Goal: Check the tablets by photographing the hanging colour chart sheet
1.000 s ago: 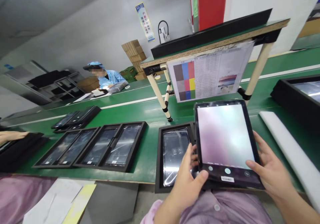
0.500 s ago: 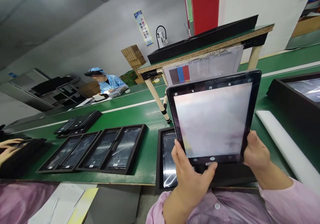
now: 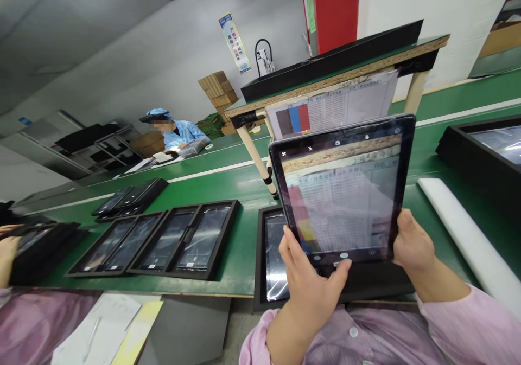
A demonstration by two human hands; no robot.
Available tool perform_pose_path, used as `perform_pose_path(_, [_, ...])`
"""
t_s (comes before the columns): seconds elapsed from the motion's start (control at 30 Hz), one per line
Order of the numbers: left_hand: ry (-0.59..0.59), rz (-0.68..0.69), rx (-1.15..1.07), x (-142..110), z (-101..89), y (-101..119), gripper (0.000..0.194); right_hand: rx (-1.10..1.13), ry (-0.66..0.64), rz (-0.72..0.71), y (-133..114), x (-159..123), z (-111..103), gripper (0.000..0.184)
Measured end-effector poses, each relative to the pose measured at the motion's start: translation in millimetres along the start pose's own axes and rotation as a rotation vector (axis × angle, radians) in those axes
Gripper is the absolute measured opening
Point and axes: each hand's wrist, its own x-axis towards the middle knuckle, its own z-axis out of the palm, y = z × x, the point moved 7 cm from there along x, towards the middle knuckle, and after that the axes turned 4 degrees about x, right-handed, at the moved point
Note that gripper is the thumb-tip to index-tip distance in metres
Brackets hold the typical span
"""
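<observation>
I hold a black tablet [image 3: 344,189] upright in front of me with both hands. My left hand [image 3: 309,286] grips its lower left corner, thumb on the bottom bezel. My right hand [image 3: 413,245] is closed on its lower right edge. The screen shows a camera picture of the colour chart sheet [image 3: 334,107] that hangs from the small wooden stand [image 3: 337,77] behind it. Below the tablet lies a black tray [image 3: 260,262] holding another tablet [image 3: 274,256].
The green belt [image 3: 244,180] carries more black trays with tablets [image 3: 183,240] to the left and one [image 3: 484,148] at the right. A white foam strip [image 3: 464,235] lies at the right. A co-worker in a blue cap [image 3: 171,132] sits at the back. Papers [image 3: 109,327] lie at the near left.
The tablet was lifted from flat over the tray to upright facing the chart. Its screen went from a blank pale blur to a picture of the chart.
</observation>
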Motion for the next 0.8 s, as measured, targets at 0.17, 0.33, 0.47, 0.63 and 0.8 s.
perform_pose_path(0.17, [0.022, 0.023, 0.036, 1, -2.7, 3, 0.106, 0.048, -0.019, 0.028, 11, -2, -1, 0.067])
perform_pose_path(0.33, [0.026, 0.053, 0.062, 2, -4.0, 7, 0.109, 0.043, -0.042, 0.029, 13, -2, -1, 0.067])
perform_pose_path(0.47, [0.012, 0.02, 0.083, 0, -3.5, 5, 0.124, 0.122, -0.07, 0.031, 10, -2, 3, 0.059])
perform_pose_path(0.63, [0.023, 0.016, 0.09, -1, -3.5, 4, 0.125, 0.105, -0.061, 0.048, 11, -1, 2, 0.063])
perform_pose_path(0.8, [0.029, -0.016, 0.058, -2, -1.4, 2, 0.118, 0.0, -0.049, 0.084, 20, -2, -3, 0.075])
